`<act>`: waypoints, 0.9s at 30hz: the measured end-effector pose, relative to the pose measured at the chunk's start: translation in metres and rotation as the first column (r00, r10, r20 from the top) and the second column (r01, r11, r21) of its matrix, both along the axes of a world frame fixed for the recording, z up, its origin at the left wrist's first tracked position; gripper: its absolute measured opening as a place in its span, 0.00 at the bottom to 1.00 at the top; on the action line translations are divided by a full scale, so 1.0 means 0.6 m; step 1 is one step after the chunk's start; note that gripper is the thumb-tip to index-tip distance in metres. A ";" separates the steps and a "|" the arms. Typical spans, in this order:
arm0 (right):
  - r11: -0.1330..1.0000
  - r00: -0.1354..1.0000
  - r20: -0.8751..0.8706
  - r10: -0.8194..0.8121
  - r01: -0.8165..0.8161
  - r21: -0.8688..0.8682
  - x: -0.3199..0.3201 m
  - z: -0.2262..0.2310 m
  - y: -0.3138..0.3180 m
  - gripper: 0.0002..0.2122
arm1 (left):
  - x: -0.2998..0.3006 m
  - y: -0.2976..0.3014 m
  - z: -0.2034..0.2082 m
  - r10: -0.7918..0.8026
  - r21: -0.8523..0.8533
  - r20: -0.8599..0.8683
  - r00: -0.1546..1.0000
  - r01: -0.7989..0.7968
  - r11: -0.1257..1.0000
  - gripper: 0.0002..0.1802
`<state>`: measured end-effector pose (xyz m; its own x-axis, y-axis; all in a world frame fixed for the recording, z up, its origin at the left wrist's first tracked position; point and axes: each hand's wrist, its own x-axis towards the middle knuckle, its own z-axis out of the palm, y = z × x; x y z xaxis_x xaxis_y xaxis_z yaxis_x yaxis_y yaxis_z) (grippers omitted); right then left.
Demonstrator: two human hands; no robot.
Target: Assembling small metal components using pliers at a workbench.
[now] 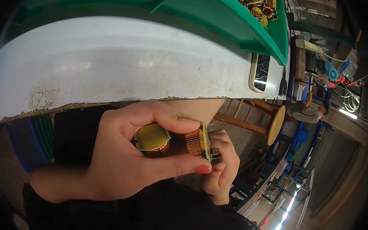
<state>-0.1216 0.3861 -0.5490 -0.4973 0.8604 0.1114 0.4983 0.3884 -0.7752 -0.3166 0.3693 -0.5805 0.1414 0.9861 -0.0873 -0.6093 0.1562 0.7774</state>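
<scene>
Worktop [124, 65]: bears green tray [240, 27]
Left hand [120, 151]: gripping two copper coils [194, 142] before worktop
Right hand [222, 170]: curled, grip unclear
Handling: probably dense, rigid; hold board edges [207, 141]

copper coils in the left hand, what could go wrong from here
The coil nearer the palm could slip from the left hand, since its thumb and index finger are pinching the other coil. Both hands are mostly off the table's worn edge, so a dropped coil might miss it. The small black part with thin legs sits by the fingers of the right hand; those legs might get bent.
</scene>
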 end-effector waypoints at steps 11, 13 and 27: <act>0.996 0.995 0.067 0.070 -0.074 0.058 -0.009 0.009 0.001 0.17 | 0.004 0.004 -0.018 0.042 0.162 -0.069 0.997 -0.030 0.986 0.25; 0.996 0.993 0.105 0.056 -0.063 0.067 -0.010 0.012 -0.001 0.18 | 0.005 0.002 -0.014 0.040 0.131 -0.038 0.998 -0.034 0.991 0.24; 0.969 0.966 0.250 0.059 -0.116 0.217 0.006 0.011 -0.003 0.23 | 0.007 0.012 -0.022 0.105 0.355 -0.093 0.990 -0.066 0.933 0.23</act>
<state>-0.1178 0.3845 -0.5427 -0.6057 0.7778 0.1677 0.6144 0.5911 -0.5226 -0.3125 0.3763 -0.5940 0.0643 0.9647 0.2554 -0.5175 -0.1866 0.8351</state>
